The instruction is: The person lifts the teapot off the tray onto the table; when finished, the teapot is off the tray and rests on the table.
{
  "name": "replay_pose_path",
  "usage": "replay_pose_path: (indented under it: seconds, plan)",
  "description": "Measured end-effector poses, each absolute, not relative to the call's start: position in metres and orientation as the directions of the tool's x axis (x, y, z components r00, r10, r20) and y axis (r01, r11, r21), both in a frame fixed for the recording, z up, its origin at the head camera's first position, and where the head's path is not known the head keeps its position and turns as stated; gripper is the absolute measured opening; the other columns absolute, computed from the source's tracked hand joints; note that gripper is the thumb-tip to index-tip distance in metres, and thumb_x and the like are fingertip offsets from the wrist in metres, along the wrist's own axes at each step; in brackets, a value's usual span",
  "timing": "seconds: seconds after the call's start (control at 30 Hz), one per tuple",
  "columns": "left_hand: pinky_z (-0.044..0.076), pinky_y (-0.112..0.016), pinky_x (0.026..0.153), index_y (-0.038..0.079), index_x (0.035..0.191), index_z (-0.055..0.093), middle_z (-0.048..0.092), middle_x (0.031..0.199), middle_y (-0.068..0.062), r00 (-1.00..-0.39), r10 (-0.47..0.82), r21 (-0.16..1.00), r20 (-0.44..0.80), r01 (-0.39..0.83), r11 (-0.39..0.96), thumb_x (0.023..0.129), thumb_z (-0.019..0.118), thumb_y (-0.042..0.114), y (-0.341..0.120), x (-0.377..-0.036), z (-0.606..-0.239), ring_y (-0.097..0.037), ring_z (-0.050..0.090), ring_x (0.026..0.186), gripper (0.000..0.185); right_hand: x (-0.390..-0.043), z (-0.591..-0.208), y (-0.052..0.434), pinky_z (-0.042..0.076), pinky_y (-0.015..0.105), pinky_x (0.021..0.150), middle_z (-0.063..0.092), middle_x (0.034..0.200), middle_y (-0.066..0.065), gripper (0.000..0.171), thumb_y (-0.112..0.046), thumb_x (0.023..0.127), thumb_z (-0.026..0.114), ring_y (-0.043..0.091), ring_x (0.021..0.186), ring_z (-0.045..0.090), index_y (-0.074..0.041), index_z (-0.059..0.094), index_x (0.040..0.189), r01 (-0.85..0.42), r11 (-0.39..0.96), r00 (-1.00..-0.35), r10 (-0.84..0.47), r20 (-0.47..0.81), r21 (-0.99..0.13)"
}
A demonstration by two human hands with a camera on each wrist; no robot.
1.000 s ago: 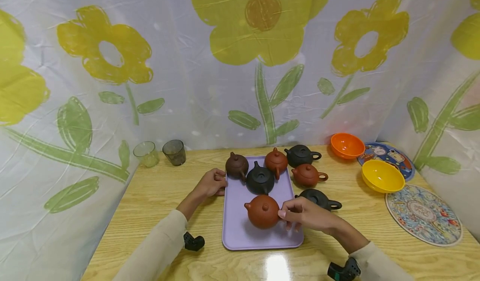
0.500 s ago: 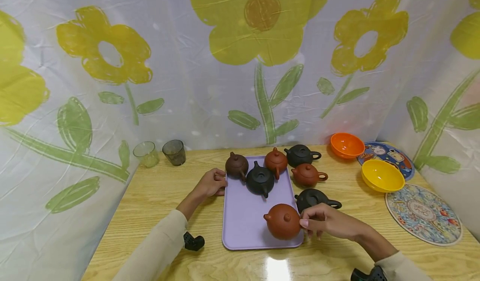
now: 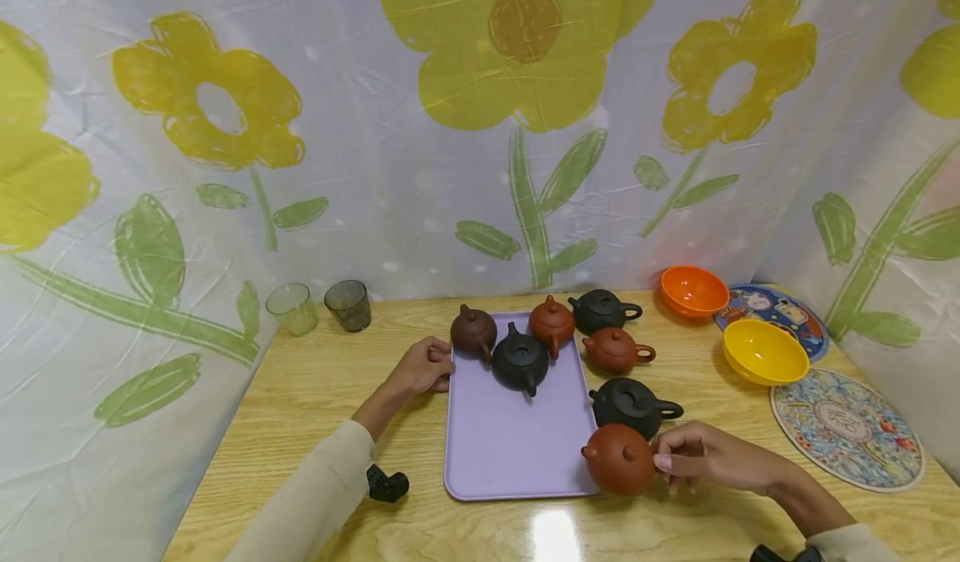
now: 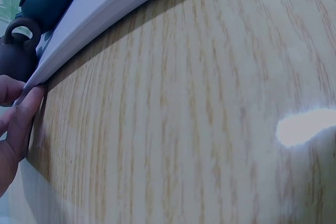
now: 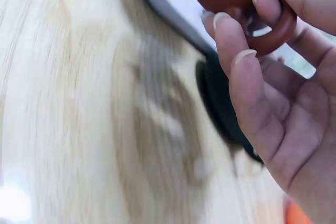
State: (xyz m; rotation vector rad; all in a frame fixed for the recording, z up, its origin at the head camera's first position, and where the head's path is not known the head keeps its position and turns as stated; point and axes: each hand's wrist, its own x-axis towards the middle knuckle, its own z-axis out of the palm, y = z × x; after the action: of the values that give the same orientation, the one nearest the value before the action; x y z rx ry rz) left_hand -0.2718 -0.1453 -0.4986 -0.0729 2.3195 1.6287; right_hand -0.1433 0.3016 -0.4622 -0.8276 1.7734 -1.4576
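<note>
My right hand (image 3: pixel 712 459) holds a reddish-brown teapot (image 3: pixel 619 460) by its handle, at the near right corner of the lilac tray (image 3: pixel 517 462). In the right wrist view, a finger goes through the handle loop (image 5: pixel 275 32), and the pot is above the table. At the tray's far left side, my left hand (image 3: pixel 422 368) pinches the rim (image 4: pixel 79 35) between thumb and fingers. On the tray stand a dark brown teapot (image 3: pixel 473 332), a black teapot (image 3: pixel 520 360) and a small red teapot (image 3: pixel 552 322).
Right of the tray are a black teapot (image 3: pixel 628 403), a red one (image 3: pixel 615 350) and another black one (image 3: pixel 602 310). Farther right sit an orange bowl (image 3: pixel 694 292), a yellow bowl (image 3: pixel 765 353) and round mats (image 3: pixel 847 429). Two glasses (image 3: pixel 348 305) stand back left.
My right hand has carried the reddish-brown teapot rightward and slightly nearer, from over the tray's middle to past its right edge. My left hand stays at the rim.
</note>
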Motion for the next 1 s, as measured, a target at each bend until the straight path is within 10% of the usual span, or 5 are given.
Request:
replay_pose_path:
  seconds: [0.33,1.0]
  plan:
    - [0.063,-0.031,0.068,-0.003,0.126,0.053,0.062,0.109,-0.016,-0.951,0.135,0.909,-0.278,-0.215,0.358,0.094,0.062,-0.001,-0.145,-0.272,-0.498,-0.020,0.064,0.092,0.034,-0.140,-0.478,0.327,0.054,0.018,0.063,0.053,0.086,0.028,0.023,-0.003,0.106,0.042,0.001,0.077,0.061,0.009,0.059,0.096,0.009,0.201,-0.535,-0.827,-0.174,-0.980]
    - [0.064,-0.034,0.070,-0.004,0.127,0.053,0.061,0.112,-0.019,-0.954,0.143,0.909,-0.262,-0.194,0.370,0.095,0.061,0.000,-0.146,-0.271,-0.500,-0.021,0.066,0.093,0.033,-0.138,-0.480,0.334,0.055,0.022,0.059,0.060,0.098,0.020,0.023,-0.005,0.106,0.044,0.008,0.076,0.061,0.004,0.065,0.100,-0.057,0.260,-0.601,-0.780,-0.175,-0.964]
